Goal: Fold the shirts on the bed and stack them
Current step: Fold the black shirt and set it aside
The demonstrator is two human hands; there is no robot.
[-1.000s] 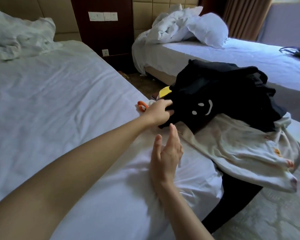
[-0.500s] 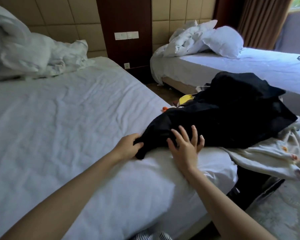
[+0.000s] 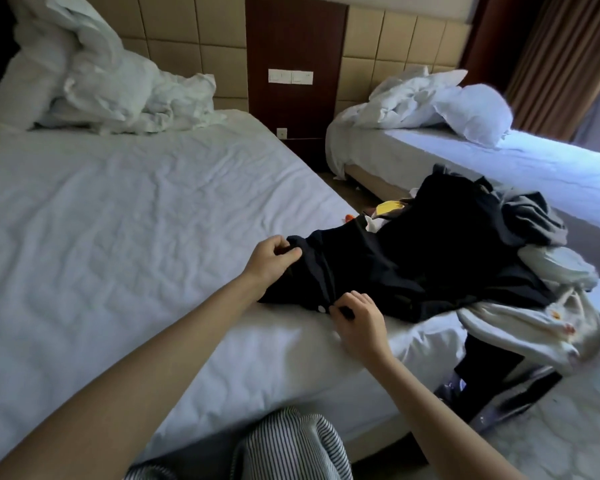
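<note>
So the person is leaning over the bed (image 3: 118,237) with both hands on a black shirt (image 3: 413,265) lying across the bed's right edge. The left hand (image 3: 271,258) has its fingers curled and is pinching the shirt's far-left end. The right hand (image 3: 357,317), a bit nearer to the person and to the right of the left one, is pinching the shirt's near edge, just beside a small white button (image 3: 322,309). So both hands are gripping that same shirt, and the fabric runs away from them to the right into a messy heap. In the heap, out past the right hand, there's a grey garment (image 3: 530,220) on top at the far side and a cream garment (image 3: 534,327) with little orange marks drooping off the bed's corner. Beyond the left hand, something yellow (image 3: 388,206) and a bit of orange (image 3: 350,218) peek out behind the black cloth, can't tell what they are. The sheet to the left of both hands is just wrinkled white. Way past the hands there's a crumpled duvet (image 3: 118,84) at the headboard, and off to the far right a second bed (image 3: 499,168) with a pillow (image 3: 471,112). Striped clothing (image 3: 291,441) shows below the arms, at the bed's near edge.
</note>
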